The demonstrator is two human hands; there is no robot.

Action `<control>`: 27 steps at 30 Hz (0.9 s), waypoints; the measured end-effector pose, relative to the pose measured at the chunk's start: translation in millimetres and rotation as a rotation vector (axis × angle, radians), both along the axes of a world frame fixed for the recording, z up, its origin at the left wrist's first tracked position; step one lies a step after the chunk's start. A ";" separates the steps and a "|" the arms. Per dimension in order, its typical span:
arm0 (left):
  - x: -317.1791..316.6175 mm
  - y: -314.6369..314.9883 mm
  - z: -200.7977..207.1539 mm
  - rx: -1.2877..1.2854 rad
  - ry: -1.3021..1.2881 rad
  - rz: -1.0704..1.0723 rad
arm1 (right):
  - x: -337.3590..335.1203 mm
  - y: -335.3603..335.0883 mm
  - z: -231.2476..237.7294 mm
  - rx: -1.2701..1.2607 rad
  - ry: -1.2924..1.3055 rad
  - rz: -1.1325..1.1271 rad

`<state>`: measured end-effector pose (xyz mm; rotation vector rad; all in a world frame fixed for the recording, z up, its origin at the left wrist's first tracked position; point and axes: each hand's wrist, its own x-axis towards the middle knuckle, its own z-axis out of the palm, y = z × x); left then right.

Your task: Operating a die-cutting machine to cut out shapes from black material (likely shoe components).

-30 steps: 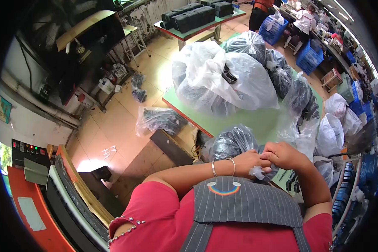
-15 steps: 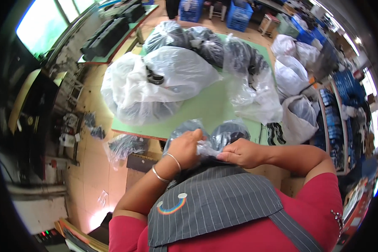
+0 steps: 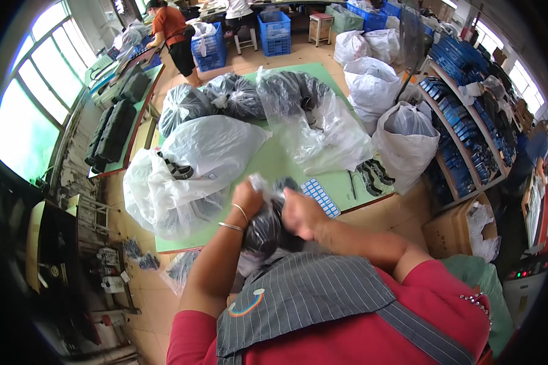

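Note:
A clear plastic bag (image 3: pixel 263 234) full of dark contents hangs against my apron at the near edge of the green table (image 3: pixel 259 159). My left hand (image 3: pixel 248 198) is closed round its gathered neck, and a crumpled tuft of plastic sticks out above the fingers. On the other side of the neck, my right hand (image 3: pixel 301 214) grips the plastic, slightly smeared by motion. Just beyond my right hand lies a sheet of blue-and-white labels (image 3: pixel 320 198). A thin dark tool (image 3: pixel 352 185) and some wavy black pieces (image 3: pixel 376 176) lie farther right.
A large white plastic bag (image 3: pixel 216 143) fills the table's left side. Several dark-filled clear bags (image 3: pixel 240 97) line the far side. White sacks (image 3: pixel 408 137) and a shelf of blue items (image 3: pixel 453 121) stand right. Another person (image 3: pixel 172 36) works at the far left.
The view has tilted up, bringing the other person and the label sheet into sight. My hands have risen and drawn closer together, lifting the bag's neck upright.

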<state>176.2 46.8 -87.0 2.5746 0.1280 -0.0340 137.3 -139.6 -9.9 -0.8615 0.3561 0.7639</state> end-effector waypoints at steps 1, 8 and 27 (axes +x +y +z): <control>13.6 18.5 -3.7 0.001 -0.190 -0.056 | 5.3 2.3 20.5 0.034 -0.066 0.017; 16.4 33.2 124.7 -0.043 -0.756 -0.236 | 23.6 -26.9 82.1 -0.381 -1.317 0.528; 10.5 42.0 199.6 -1.098 -0.338 0.009 | 142.5 34.6 83.7 -0.383 -1.637 0.101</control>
